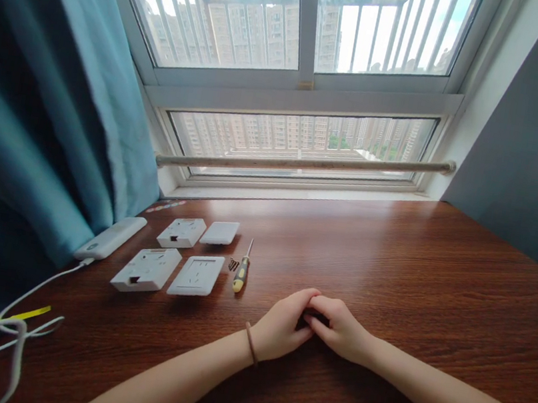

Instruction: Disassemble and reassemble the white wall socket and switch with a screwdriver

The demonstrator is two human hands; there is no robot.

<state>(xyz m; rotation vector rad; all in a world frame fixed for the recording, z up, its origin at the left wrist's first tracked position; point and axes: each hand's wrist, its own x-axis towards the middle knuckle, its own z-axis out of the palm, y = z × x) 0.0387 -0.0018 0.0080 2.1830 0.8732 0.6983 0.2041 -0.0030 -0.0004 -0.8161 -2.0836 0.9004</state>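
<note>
My left hand (281, 324), with a brown band at the wrist, rests on the wooden table (390, 267). Its fingers are curled in against my right hand (345, 331), and the two touch at the fingertips. Both hands are closed, and no object shows in either. Nearest to them, on the left, lies a screwdriver (240, 275) with a yellow and dark handle, its tip pointing toward the window. Several small screws (233, 264) lie beside it. Further left are a white socket panel (196, 275), a plain white panel (220, 233) and two white mounting boxes, one nearer (147, 269) and one farther (182, 232).
A white power-bank-like device (110, 238) with a white cable (47, 281) lies by the blue curtain (67, 63) at left. A yellow tag (31, 313) is near the cable. Behind the table, a rail (305, 164) crosses the barred window; a wall stands right.
</note>
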